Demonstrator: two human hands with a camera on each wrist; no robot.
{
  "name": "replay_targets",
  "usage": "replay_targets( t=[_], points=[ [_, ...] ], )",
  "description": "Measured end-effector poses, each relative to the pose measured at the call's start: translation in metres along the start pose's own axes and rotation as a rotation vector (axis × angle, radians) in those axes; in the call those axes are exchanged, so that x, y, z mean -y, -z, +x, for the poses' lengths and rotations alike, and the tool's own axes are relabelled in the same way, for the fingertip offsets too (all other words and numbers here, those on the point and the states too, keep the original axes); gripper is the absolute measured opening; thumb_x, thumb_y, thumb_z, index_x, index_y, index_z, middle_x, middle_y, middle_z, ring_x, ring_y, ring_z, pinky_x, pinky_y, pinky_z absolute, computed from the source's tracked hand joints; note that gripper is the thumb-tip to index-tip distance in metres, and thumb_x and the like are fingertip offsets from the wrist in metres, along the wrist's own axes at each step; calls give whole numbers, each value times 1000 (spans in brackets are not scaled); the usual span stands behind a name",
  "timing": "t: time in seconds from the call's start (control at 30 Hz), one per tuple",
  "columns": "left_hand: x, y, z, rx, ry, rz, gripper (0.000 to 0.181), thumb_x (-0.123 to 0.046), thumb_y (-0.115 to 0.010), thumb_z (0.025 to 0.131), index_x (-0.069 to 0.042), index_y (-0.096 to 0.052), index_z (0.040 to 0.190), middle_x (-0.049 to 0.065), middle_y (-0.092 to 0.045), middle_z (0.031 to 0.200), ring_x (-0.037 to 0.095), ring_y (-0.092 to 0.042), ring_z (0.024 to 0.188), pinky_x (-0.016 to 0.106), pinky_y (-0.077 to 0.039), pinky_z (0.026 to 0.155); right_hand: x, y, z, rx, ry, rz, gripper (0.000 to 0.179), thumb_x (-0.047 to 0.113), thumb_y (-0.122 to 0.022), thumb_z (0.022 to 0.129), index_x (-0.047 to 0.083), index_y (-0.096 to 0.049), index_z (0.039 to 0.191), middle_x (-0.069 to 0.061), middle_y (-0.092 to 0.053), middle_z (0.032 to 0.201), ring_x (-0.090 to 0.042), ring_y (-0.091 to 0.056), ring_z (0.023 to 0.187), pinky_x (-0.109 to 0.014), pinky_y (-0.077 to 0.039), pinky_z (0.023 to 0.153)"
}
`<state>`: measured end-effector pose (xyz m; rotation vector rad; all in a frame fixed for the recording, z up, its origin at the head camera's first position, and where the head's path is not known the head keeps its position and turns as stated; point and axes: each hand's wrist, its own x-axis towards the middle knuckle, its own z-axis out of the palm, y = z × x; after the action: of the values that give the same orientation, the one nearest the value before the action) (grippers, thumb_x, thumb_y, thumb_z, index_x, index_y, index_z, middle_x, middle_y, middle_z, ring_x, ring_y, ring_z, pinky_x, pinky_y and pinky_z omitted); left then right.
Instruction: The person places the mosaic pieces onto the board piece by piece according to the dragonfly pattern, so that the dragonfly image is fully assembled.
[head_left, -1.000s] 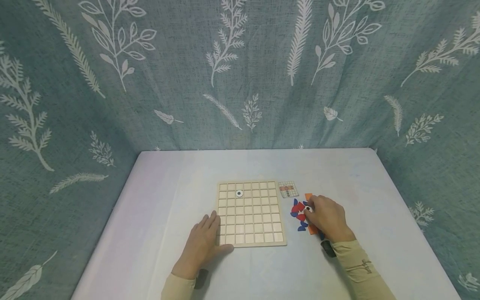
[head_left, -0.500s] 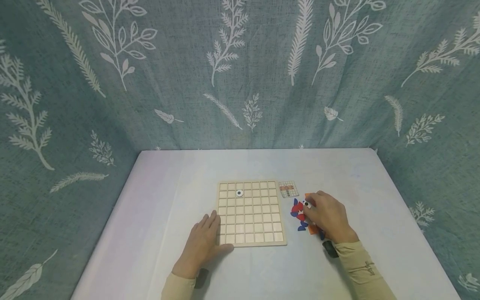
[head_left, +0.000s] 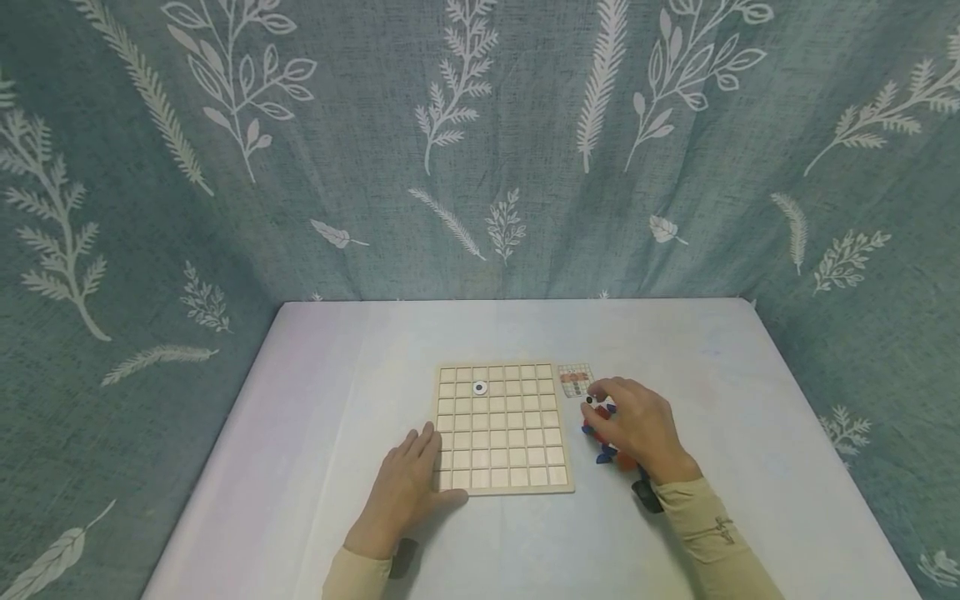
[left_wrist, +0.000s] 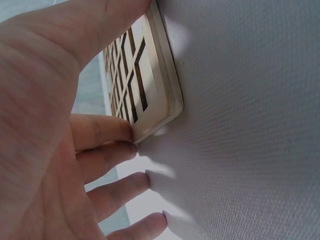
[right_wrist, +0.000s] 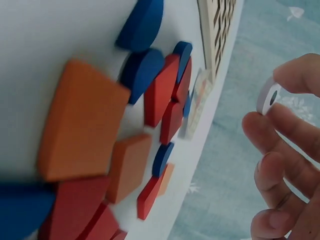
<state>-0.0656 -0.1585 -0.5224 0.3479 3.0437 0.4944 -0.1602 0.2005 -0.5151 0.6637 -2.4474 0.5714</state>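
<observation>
My right hand (head_left: 641,425) pinches a small white disc with a black dot like an eye (right_wrist: 268,96) between thumb and fingertips, raised above the loose pieces. Beside me, the left hand (head_left: 401,500) rests at the near left corner of a wooden grid board (head_left: 525,490). Its fingers lie along the left edge and its thumb reaches the front edge. A matching eye disc (head_left: 479,387) sits in a cell near the board's far side. Under the right hand lie orange blocks (right_wrist: 82,122), red blocks (right_wrist: 161,90) and blue half-round blocks (right_wrist: 142,25), partly hidden in the head view.
A small printed card with a grid picture (head_left: 576,379) lies off the board's far right corner. The white table (head_left: 360,350) ends at a green leaf-patterned curtain (head_left: 480,167) on the back and both sides.
My right hand has lifted the eye disc from the loose pieces and moved it left and away from me, towards the card. The left hand and board have stayed put.
</observation>
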Motion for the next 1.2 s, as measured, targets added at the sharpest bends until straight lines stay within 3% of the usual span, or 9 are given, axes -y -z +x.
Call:
replay_targets(
  t=[0.17,0.4,0.57,0.73,1.2],
  points=[
    [0,1,0,-9,-8,4,103,-60,-81,76,8,-47,145,27,-43,153,49,-42,138,63,-41,108,6,-4,7,13,20,55,21,23,-79,81,11,-74,97,1,-69,74,-8,-55,59,-26,-47,46],
    [-2,1,0,-1,-4,8,102,-60,-80,76,8,-47,145,27,-42,153,50,-41,138,63,-40,109,11,-17,19,0,89,207,28,9,-79,79,2,-74,105,-4,-69,82,-15,-57,61,-25,-50,52],
    [-2,1,0,-4,-7,11,102,-60,-81,76,8,-47,145,28,-42,153,50,-42,138,64,-40,108,15,-24,28,-27,120,227,21,8,-79,75,1,-71,93,-3,-62,75,-12,-49,63,-25,-46,52],
    [-1,0,0,-10,-8,16,103,-61,-80,75,8,-47,145,28,-43,152,50,-43,137,64,-41,108,19,-29,35,-11,101,257,15,9,-75,75,6,-66,86,-1,-56,73,-10,-47,67,-24,-43,54],
    [-2,0,0,-13,-7,20,103,-61,-81,75,7,-48,144,27,-43,152,50,-43,137,64,-41,108,26,-46,53,26,152,278,14,12,-74,77,5,-66,86,-3,-57,72,-12,-48,66,-26,-46,56]
  ],
)
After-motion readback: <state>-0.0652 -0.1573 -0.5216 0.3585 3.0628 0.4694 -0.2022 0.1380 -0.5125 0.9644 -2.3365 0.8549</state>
